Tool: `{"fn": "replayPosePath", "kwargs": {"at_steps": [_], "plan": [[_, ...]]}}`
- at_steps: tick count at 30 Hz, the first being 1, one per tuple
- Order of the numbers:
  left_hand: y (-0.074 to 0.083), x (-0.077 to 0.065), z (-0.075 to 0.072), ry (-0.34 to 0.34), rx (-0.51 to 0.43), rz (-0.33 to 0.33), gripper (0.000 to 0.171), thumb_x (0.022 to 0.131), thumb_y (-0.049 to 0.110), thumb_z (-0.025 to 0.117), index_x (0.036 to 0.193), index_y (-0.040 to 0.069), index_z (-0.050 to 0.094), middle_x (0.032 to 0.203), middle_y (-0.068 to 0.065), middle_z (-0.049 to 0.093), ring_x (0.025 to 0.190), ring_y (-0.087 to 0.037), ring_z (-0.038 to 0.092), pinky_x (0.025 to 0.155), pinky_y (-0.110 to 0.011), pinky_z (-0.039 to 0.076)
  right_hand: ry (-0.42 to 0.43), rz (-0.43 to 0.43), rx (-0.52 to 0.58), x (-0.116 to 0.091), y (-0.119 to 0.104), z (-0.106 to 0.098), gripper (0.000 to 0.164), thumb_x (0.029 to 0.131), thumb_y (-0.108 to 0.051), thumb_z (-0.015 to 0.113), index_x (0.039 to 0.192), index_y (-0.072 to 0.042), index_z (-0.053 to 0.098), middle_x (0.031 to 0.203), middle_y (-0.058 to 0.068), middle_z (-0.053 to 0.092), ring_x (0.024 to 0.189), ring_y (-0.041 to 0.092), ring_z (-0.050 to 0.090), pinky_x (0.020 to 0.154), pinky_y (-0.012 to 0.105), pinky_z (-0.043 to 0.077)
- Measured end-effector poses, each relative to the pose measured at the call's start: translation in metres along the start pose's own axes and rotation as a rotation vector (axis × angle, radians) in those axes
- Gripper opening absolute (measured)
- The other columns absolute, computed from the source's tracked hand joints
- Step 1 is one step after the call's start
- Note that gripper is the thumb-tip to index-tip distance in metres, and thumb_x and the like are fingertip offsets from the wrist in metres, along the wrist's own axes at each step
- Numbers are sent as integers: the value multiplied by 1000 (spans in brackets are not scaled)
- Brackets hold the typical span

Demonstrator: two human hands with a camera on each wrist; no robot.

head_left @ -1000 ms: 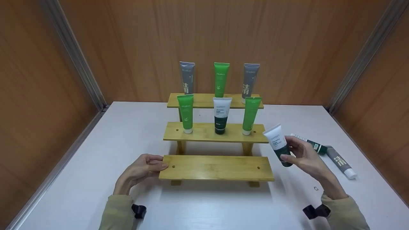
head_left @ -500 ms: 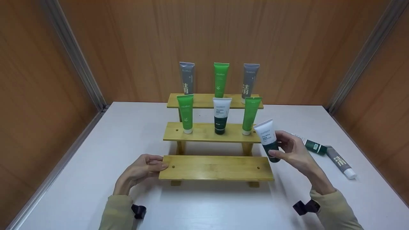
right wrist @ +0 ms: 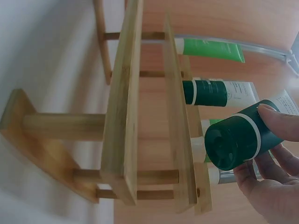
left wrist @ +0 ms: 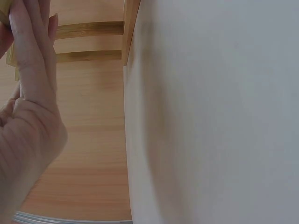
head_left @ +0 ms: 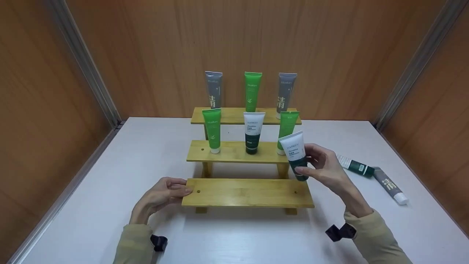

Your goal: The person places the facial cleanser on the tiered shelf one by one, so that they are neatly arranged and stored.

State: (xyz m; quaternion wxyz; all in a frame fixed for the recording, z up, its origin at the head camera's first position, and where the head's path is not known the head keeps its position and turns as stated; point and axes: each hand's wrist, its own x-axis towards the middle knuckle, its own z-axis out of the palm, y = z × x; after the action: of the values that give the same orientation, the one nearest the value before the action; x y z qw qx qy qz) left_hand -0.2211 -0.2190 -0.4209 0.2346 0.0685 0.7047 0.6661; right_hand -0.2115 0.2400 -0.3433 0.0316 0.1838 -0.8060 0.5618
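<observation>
My left hand [head_left: 161, 195] pinches the bottom shelf [head_left: 247, 193] at its left end; near its right, my right hand [head_left: 325, 167] grips a tilted tube [head_left: 296, 156] I should straighten gently

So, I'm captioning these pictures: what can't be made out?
Head view: part of the right-end green tube, behind the held tube.
Head view: the held tube's finest print, too small.
Head view: the cap of the left grey tube, behind the left green tube.
Left wrist view: ends of some left-hand fingers, cut off by the top edge.
</observation>
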Motion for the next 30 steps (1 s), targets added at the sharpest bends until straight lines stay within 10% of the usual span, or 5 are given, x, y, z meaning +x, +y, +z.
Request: {"fn": "replayPosePath", "kwargs": {"at_steps": [18, 30], "plan": [[1, 1, 0, -3, 8, -9, 67, 93, 14, 72, 141, -19, 39, 116, -11, 73, 99, -15, 73, 88, -29, 62, 19, -41, 60, 18, -13, 29, 57, 82, -3, 80, 134, -2, 57, 129, 11, 64, 116, 14, 62, 104, 17, 50], [-1, 1, 0, -2, 57, -11, 68, 93, 18, 73, 141, -18, 41, 115, -11, 74, 99, -17, 74, 88, -30, 62, 1, -31, 119, 27, -17, 56, 57, 82, -1, 80, 133, 0, 57, 128, 16, 64, 116, 24, 62, 109, 43, 51]]}}
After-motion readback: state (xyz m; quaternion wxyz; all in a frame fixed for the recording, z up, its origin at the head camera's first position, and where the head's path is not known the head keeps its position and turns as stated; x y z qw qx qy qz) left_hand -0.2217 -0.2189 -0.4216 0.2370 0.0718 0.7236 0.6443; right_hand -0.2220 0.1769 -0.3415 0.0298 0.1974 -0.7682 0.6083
